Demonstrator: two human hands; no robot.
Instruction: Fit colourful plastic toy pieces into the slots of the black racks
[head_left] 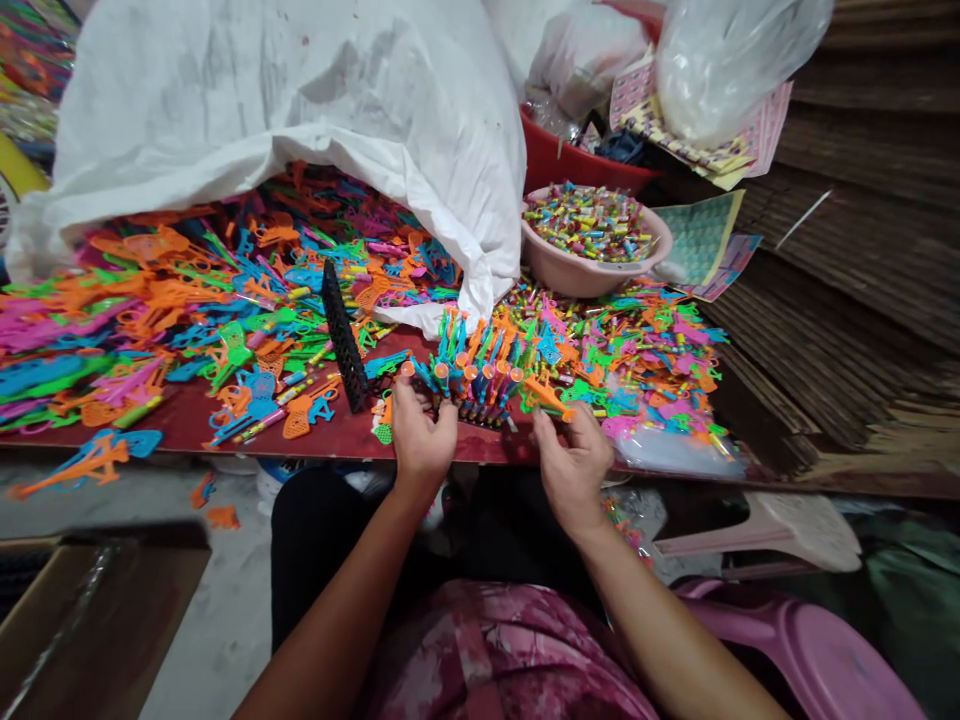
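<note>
At the front edge of the red table, a dark rack (pixel 484 412) holds several upright plastic pieces in blue, green and orange, with round orange discs (pixel 441 371) along the near side. My left hand (pixel 421 430) is at the rack's left end, fingers curled close to the discs; what they grip is partly hidden. To the right of the rack, my right hand (pixel 574 465) pinches a flat orange plastic piece (pixel 546 394) between thumb and fingers, its far end slanting toward the rack. A black perforated strip (pixel 343 340) stands left of my left hand.
A white sack (pixel 300 80) spills colourful plastic pieces (pixel 150 280) across the left side. Behind the right-hand pile stands a pink basin (pixel 592 275) of small striped tubes. Stacked brown cardboard (pixel 862 250) borders the right; clear plastic bags (pixel 675 450) lie at the front edge.
</note>
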